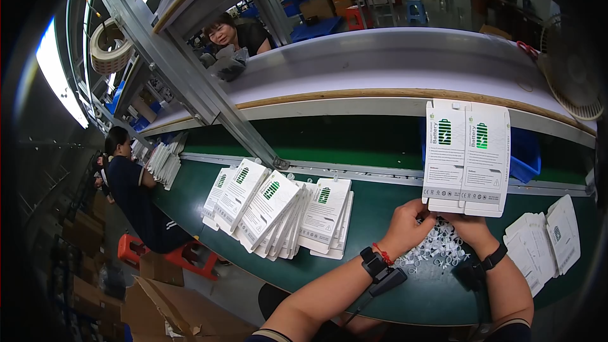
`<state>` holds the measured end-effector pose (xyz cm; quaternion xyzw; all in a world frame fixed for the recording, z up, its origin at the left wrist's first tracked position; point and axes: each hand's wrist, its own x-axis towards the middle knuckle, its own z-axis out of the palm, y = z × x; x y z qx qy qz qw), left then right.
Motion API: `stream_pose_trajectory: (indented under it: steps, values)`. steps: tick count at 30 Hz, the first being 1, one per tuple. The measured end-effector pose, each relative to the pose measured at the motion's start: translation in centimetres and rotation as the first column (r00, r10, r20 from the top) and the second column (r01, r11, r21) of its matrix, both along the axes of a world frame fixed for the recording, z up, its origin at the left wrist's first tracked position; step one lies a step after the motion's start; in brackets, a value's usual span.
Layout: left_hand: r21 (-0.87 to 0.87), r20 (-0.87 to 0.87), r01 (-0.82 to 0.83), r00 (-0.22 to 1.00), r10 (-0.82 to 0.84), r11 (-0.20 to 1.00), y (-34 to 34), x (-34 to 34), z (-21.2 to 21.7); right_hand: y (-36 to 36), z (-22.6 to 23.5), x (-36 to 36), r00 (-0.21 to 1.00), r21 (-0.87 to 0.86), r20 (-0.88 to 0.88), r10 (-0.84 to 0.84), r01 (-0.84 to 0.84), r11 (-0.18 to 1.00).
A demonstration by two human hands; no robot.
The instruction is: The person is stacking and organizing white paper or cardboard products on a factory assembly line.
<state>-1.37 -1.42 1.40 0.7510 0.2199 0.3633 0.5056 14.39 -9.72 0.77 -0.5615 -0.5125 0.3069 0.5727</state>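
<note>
Your left hand (410, 225), nearly closed, holds a white carton (467, 159) by its lower edge. Your right hand (472, 232) grips it too, fingers mostly hidden.

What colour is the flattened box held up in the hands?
The flattened box is white, with two green battery pictures, seen best in the head view.

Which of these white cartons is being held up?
The upright carton in your left hand and right hand; the other cartons rest in piles on the green table.

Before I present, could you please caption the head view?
Left hand and right hand hold white packaging near small pieces on a green table.
</note>
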Motion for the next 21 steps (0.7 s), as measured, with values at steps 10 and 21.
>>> stream_pose_trajectory:
  steps: [10,21]
  values:
    - [0.044,-0.01,0.012,1.0,-0.011,0.999,-0.19,0.08,-0.1,-0.24,0.77,-0.31,1.0,0.043,-0.008,0.003,-0.002,0.999]
    - [0.135,-0.063,-0.023,0.997,0.032,0.991,0.22,0.13,-0.24,0.03,-0.14,0.36,0.983,0.01,0.179,-0.028,0.027,1.0]
